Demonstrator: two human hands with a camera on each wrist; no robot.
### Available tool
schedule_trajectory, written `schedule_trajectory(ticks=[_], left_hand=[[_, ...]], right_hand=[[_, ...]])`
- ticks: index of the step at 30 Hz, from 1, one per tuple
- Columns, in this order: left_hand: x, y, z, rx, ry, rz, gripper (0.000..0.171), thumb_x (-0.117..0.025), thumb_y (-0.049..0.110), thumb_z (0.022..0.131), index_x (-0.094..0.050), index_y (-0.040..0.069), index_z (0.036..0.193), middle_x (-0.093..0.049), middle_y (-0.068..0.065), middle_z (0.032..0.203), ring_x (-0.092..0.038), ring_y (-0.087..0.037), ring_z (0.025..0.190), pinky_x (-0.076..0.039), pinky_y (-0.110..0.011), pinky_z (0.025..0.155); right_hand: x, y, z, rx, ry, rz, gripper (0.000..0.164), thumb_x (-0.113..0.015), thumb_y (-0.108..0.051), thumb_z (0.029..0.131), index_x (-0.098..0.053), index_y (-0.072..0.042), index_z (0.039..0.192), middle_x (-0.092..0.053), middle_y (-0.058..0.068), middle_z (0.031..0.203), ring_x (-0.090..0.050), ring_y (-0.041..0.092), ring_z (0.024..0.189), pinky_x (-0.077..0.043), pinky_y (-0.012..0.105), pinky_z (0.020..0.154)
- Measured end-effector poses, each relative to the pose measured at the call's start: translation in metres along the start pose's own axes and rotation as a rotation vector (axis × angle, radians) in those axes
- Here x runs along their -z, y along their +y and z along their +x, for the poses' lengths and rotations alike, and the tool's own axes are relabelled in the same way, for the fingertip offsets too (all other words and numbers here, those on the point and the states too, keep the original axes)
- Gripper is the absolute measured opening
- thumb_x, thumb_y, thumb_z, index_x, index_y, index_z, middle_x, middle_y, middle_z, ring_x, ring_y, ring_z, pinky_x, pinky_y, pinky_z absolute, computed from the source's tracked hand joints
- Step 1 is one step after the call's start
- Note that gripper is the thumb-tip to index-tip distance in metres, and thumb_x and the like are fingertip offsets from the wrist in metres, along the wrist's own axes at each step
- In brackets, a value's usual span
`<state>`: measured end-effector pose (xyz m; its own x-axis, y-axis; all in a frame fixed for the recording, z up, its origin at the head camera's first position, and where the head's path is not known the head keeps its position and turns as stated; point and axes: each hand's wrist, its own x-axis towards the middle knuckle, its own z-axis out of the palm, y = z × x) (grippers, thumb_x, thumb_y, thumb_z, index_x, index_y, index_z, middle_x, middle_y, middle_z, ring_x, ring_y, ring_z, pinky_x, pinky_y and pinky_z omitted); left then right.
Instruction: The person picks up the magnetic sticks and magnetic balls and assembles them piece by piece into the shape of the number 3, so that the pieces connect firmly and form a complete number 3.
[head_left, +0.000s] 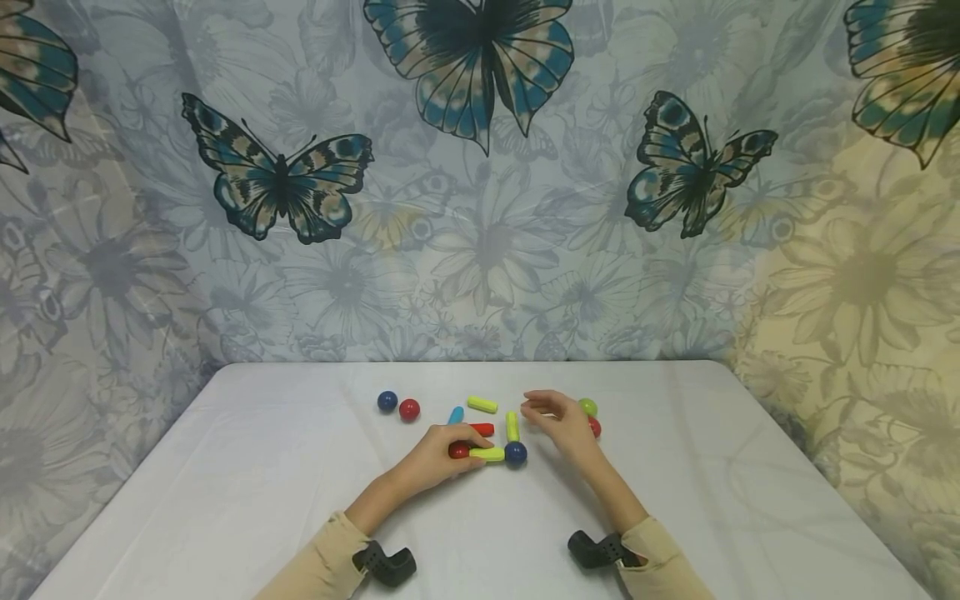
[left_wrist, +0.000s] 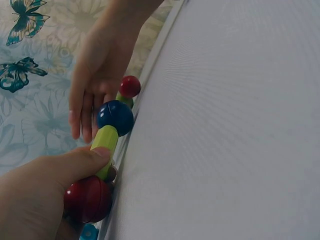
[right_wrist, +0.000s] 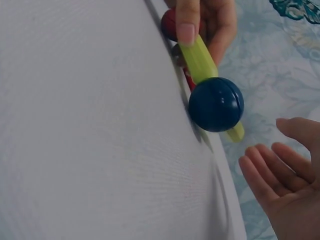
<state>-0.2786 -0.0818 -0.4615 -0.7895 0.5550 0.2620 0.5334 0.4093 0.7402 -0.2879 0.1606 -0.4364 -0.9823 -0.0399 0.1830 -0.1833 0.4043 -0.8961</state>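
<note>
In the head view, a bright yellow-green rod (head_left: pixel 491 454) is being pinched by the left hand (head_left: pixel 435 452) near the middle of the white-covered bench (head_left: pixel 247 475). A glossy red ball (head_left: pixel 458 450) is being kept at the rod's left end, within the same grasp, while a dark blue ball (head_left: pixel 515 452) is being met by the right end. The blue ball is also being met from behind by a second yellow-green rod (head_left: pixel 512 426); whether they are being joined or only touched together cannot be told. The right hand (head_left: pixel 558 419) is being held just to the right, fingers loosely bent, nothing being gripped. Beyond the left hand, a red rod (head_left: pixel 483 430), a partly covered light blue rod (head_left: pixel 456 414) and a third yellow-green rod (head_left: pixel 482 405) are being seen. A loose blue ball (head_left: pixel 387 402) and a loose red ball (head_left: pixel 409 410) are being shown at the left; a lime-green ball (head_left: pixel 588 407) and a half-hidden red ball (head_left: pixel 595 427) at the right.

In the left wrist view, the pinched rod's smooth side is being pressed by the thumb, and fine seams are being revealed on both its balls.

In the right wrist view, the rod's flat facets are being displayed, and the right hand is being held wide, apart from the blue ball.
</note>
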Motion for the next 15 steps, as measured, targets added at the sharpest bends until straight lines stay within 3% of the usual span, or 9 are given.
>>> schedule_trajectory(ticks=[7,15], left_hand=[[0.0,0.0,0.001,0.014,-0.002,0.007,0.024,-0.075,0.019,0.086,-0.072,0.026,0.109,-0.072,0.014,0.108,-0.06,-0.011,0.114,-0.047,-0.029,0.104],[0.0,0.001,0.001,0.023,-0.003,-0.008,0.025,-0.075,0.016,0.085,-0.072,0.025,0.109,-0.072,0.012,0.108,-0.061,-0.01,0.113,-0.047,-0.027,0.103]], right_hand=[[0.01,-0.002,0.002,0.011,0.008,-0.013,0.034,-0.068,-0.021,0.092,-0.064,-0.005,0.123,-0.071,0.011,0.113,-0.064,0.023,0.11,-0.055,0.031,0.093],[0.021,-0.001,0.007,0.141,0.047,-0.009,0.031,-0.068,-0.013,0.091,-0.065,0.0,0.119,-0.072,0.015,0.111,-0.068,0.025,0.106,-0.055,0.027,0.092]])
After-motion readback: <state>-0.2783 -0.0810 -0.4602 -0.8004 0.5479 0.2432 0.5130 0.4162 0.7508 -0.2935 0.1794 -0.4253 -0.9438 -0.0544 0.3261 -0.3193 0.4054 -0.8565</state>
